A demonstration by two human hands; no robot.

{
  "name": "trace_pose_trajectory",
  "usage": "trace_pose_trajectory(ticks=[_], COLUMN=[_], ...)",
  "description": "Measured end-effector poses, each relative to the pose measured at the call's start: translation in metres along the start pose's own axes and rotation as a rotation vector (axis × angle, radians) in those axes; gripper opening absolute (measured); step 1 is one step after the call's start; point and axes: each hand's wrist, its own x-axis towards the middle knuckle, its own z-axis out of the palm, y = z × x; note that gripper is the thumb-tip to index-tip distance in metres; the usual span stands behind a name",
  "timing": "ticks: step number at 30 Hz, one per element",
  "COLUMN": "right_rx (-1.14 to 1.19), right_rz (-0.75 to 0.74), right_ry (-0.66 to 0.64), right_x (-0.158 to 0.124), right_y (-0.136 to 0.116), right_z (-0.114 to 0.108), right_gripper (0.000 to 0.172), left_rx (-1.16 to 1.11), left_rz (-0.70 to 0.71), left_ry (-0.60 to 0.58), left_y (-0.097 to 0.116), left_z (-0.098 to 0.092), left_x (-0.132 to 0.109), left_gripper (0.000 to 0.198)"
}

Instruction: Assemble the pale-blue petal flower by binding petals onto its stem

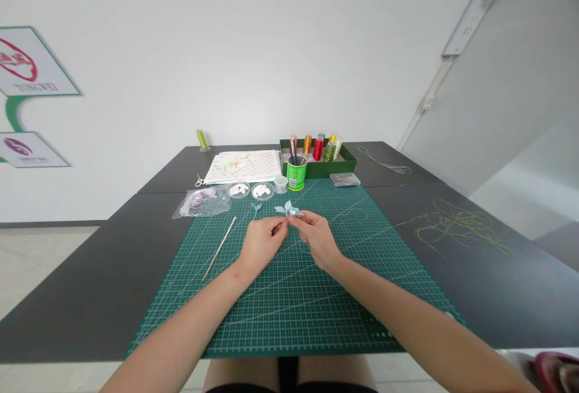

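Note:
A pale blue artificial flower (288,208) with pointed petals is held upright just above the green cutting mat (289,314). My left hand (266,237) is closed, thumb and index finger pinching the flower's base from the left. From the other side my right hand (317,235) pinches at the right petals and base with thumb and forefinger. The stem below the petals is mostly hidden by my fingers. Behind my left hand lies a smaller light blue petal piece (256,207) on a thin stem. Tweezers or a similar slim metal tool (219,248) rest on the mat to the left.
Beyond my hands stand a green can (296,175) of tools, white-filled dishes (262,191), a plastic bag (202,201) and a green box (332,168) of thread spools. Small scissors (199,181) lie left of patterned sheets (244,166). Loose green thread (456,224) spreads at right.

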Motion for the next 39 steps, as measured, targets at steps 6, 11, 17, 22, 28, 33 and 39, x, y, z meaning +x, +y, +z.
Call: trace_pose_trajectory(ticks=[6,11,17,22,28,33,39], right_rx=[0.160,0.327,0.357,0.203,-0.357,-0.619,-0.530], right_rz=[0.049,0.098,0.086,0.019,-0.327,-0.492,-0.230], right_ry=[0.139,0.142,0.092,0.074,0.070,-0.101,-0.375], right_x=[-0.010,-0.016,-0.018,-0.012,-0.005,-0.005,0.002], right_y=[0.001,0.003,0.004,0.003,-0.003,-0.021,-0.041], right_z=[0.013,0.020,0.021,0.012,-0.001,-0.012,-0.024], right_gripper=[0.034,0.032,0.032,0.031,0.020,0.018,0.024], left_rx=[-0.021,-0.236,-0.540,-0.609,-0.326,-0.034,0.177], left_rz=[-0.041,-0.136,-0.234,-0.228,-0.165,-0.139,0.070], left_ry=[0.018,0.067,0.110,0.151,0.235,0.109,-0.235], left_y=[0.007,0.015,0.014,0.007,-0.006,-0.018,-0.015], left_z=[0.008,0.018,0.025,0.021,-0.001,-0.014,-0.008], left_x=[-0.004,-0.009,-0.008,-0.004,0.003,0.012,0.006], left_gripper=[0.032,0.029,0.031,0.031,0.029,0.031,0.035])
